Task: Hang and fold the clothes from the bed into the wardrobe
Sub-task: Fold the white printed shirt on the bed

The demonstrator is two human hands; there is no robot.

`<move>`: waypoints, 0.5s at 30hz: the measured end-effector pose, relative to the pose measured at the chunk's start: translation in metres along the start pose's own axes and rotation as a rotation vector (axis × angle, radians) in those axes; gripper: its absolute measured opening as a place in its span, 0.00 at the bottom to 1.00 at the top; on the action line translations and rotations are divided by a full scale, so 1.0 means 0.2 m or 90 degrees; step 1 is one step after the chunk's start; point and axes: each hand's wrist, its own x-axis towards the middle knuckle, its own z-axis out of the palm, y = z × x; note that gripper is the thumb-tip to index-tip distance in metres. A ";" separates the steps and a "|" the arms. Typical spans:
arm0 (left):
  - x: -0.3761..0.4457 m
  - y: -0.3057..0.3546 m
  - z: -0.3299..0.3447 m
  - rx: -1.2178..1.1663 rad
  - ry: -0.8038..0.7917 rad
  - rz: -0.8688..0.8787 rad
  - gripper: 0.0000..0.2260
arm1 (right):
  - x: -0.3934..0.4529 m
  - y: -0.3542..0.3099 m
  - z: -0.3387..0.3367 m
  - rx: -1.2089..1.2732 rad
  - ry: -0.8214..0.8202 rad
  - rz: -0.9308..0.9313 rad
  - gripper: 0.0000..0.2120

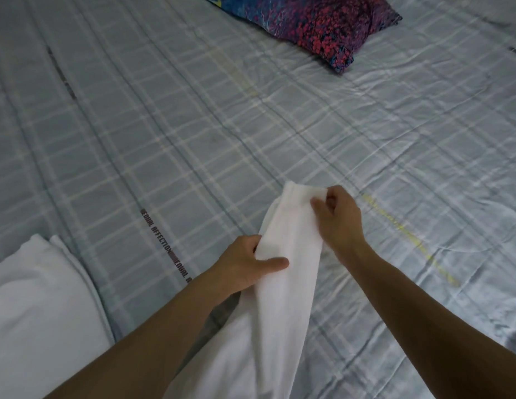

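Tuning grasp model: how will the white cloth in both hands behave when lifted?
Probably floppy: the cloth bends and drapes between the left hand and right hand. Likely light, since a pinch holds its top edge. It bunches into folds, so it may slump when released.

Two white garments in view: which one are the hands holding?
The long narrow white garment at centre, gripped by both hands. The other white garment lies untouched at the bed's lower left.

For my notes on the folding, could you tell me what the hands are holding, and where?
Both hold the white garment: the right hand pinches its far top edge, and the left hand grips its left side lower down.
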 end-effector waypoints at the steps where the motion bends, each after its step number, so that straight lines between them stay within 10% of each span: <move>1: -0.01 0.00 0.00 -0.005 -0.054 -0.005 0.17 | 0.04 -0.01 -0.02 0.036 0.032 -0.001 0.06; 4: -0.01 -0.03 -0.03 0.018 -0.073 0.010 0.14 | 0.14 -0.05 -0.08 0.100 0.083 0.003 0.04; 8: 0.03 -0.04 -0.08 0.132 0.237 0.061 0.08 | 0.21 -0.02 -0.06 0.080 0.070 0.037 0.04; 15: 0.05 -0.03 -0.05 0.325 0.301 0.090 0.19 | 0.10 0.12 0.03 -0.144 -0.054 0.139 0.33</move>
